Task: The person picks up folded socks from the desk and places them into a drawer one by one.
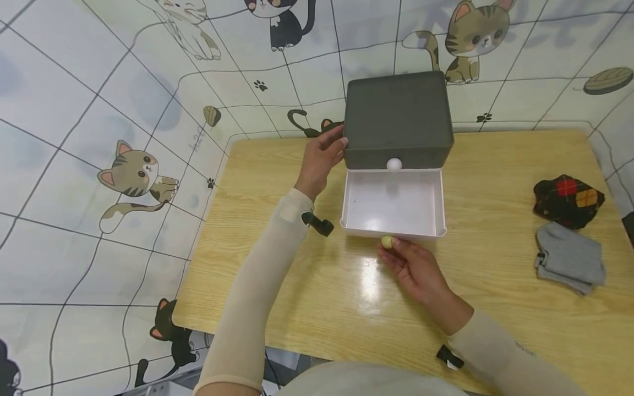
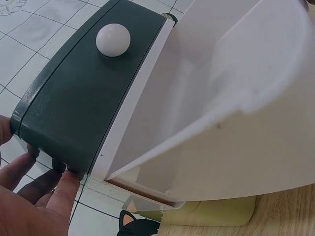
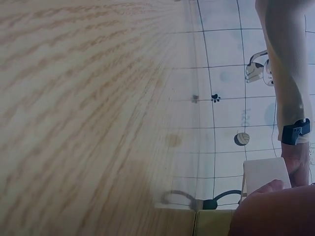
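A dark green two-tier drawer box (image 1: 398, 113) stands against the back of the table. Its upper front carries a white round knob (image 1: 394, 165); below, a white drawer (image 1: 393, 212) is pulled out and holds nothing that shows. My left hand (image 1: 319, 162) rests against the box's left side, and in the left wrist view its fingers (image 2: 66, 191) touch the lower edge of the dark casing. At the drawer's front, my right hand (image 1: 413, 269) pinches a yellow-green knob (image 1: 387, 242) between thumb and fingers. The right wrist view hides most of this hand.
On the right of the wooden table (image 1: 277, 220) lie a dark patterned folded cloth (image 1: 568, 201) and folded grey socks (image 1: 569, 258). A wall covering with cartoon cats (image 1: 134, 168) rises behind and to the left.
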A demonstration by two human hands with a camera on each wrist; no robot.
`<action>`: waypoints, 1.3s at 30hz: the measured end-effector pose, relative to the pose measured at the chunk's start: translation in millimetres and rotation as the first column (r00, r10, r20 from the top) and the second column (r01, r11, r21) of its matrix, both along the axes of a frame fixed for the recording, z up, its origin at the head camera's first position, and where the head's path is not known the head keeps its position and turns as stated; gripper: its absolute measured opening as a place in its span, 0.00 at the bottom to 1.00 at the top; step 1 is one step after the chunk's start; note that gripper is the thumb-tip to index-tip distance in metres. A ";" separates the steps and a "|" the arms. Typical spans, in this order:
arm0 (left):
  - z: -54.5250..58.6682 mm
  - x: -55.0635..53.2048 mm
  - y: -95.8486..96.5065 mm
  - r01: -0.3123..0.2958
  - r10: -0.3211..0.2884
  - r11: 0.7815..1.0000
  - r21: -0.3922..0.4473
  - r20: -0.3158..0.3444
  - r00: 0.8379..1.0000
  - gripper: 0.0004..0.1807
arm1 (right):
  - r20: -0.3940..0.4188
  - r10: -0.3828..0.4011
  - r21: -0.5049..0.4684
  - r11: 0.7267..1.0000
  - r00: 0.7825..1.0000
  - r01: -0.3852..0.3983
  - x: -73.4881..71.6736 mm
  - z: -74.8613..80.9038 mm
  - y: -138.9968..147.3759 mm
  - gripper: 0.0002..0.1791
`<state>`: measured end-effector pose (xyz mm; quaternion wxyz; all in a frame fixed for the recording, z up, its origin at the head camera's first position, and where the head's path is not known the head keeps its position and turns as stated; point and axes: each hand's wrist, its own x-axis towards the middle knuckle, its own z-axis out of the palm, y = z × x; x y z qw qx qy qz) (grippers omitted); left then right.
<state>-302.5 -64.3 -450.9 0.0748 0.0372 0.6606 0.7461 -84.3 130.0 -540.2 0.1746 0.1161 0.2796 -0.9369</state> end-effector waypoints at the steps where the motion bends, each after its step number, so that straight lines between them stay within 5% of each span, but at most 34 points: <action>1: 0.3 0.1 0.5 0.002 -0.002 1.000 -0.002 0.000 1.000 0.19 | -0.007 0.002 -0.002 1.000 1.000 -0.002 0.7 -0.2 0.2 0.10; 10: 2.0 0.3 3.1 0.007 -0.007 1.000 0.005 -0.005 1.000 0.19 | -0.002 -0.008 -0.020 1.000 1.000 0.008 3.1 -2.0 1.5 0.10; 18: -0.6 6.0 -3.1 0.039 -0.039 0.999 -0.004 0.008 0.999 0.20 | -0.028 0.066 0.187 0.980 0.997 -0.060 20.8 -12.4 20.1 0.13; 24: 4.3 7.6 -2.3 0.049 -0.049 0.999 -0.015 0.015 0.999 0.21 | -0.170 0.024 0.392 0.919 0.985 0.045 28.5 -8.5 64.2 0.18; 29: 18.8 15.6 -0.7 0.058 -0.057 0.998 -0.023 0.018 0.998 0.21 | -0.327 -0.059 0.516 0.825 0.943 0.230 28.0 7.3 116.3 0.16; 30: 21.1 16.9 -0.5 0.058 -0.058 0.998 -0.018 0.018 0.998 0.21 | -0.343 -0.068 0.562 0.784 0.937 0.263 26.1 11.8 129.2 0.16; 31: 22.3 17.9 -0.6 0.058 -0.058 0.998 -0.016 0.015 0.998 0.21 | -0.362 -0.056 0.649 0.701 0.931 0.295 23.1 16.5 142.6 0.16; 32: 19.1 16.2 -0.8 0.056 -0.056 0.998 -0.013 0.012 0.998 0.20 | -0.375 -0.024 0.745 0.587 0.927 0.317 20.5 21.3 156.4 0.17; 34: 12.8 13.8 -1.6 0.048 -0.048 0.999 -0.009 0.001 0.999 0.20 | -0.325 0.060 0.911 0.288 0.944 0.296 13.1 32.0 184.3 0.21; 35: 9.5 12.4 -1.9 0.044 -0.044 0.999 -0.010 -0.003 0.999 0.20 | -0.277 0.111 0.958 0.114 0.955 0.264 8.4 37.2 197.8 0.24; 37: 2.8 9.4 -2.3 0.038 -0.039 0.999 -0.012 -0.014 0.999 0.20 | -0.189 0.215 0.947 -0.217 0.958 0.235 -2.3 44.4 223.5 0.28; 38: 0.2 8.0 -2.1 0.034 -0.034 0.999 -0.012 -0.017 0.999 0.20 | -0.160 0.260 0.917 -0.317 0.952 0.241 -7.7 46.0 235.8 0.31; 39: 0.4 8.0 -1.8 0.032 -0.032 0.999 -0.012 -0.020 0.999 0.20 | -0.129 0.293 0.889 -0.389 0.947 0.241 -14.3 46.3 248.1 0.33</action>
